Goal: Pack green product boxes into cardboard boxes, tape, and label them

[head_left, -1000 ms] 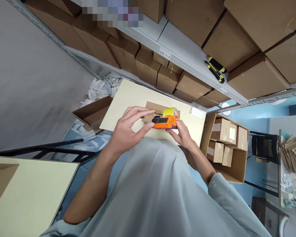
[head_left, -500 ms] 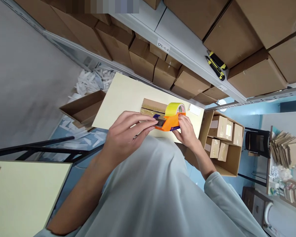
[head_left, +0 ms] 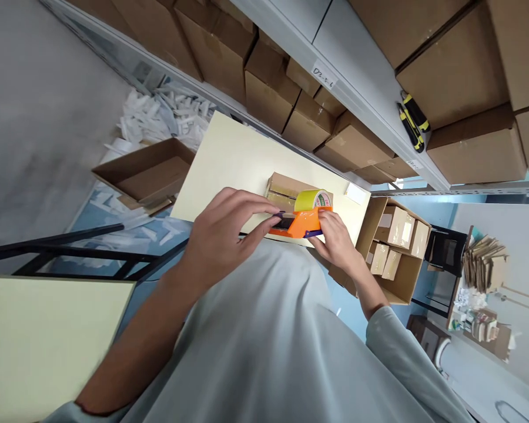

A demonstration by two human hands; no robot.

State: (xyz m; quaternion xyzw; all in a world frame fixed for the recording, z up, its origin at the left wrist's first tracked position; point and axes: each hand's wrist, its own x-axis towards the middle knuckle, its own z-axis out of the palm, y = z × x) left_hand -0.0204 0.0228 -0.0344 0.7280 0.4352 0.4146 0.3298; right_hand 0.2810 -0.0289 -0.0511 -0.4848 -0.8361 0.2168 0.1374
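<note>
An orange tape dispenser [head_left: 305,224] with purple parts is held over the near edge of the cream table [head_left: 229,147]. A yellow roll of tape [head_left: 306,201] sits on the dispenser. My right hand [head_left: 338,239] grips the dispenser's right end, its fingers wrapped around it. At the other end, the thumb and fingertips of my left hand [head_left: 224,235] pinch the dispenser's dark front part; whether they hold a strip of tape there I cannot make out. Just behind the dispenser lies a small cardboard box [head_left: 286,184], partly hidden by the tape roll.
Shelves with cardboard boxes [head_left: 271,85] run behind the table. Two box cutters [head_left: 412,123] lie on the upper shelf [head_left: 357,70]. Right of the table stands a carton [head_left: 399,288] of small boxes; to the left are an open cardboard tray [head_left: 147,176] and white scraps [head_left: 154,114].
The view has shifted and turned slightly. My left fingers have spread a little wider around the dispenser's front end. My right hand keeps its grip.
</note>
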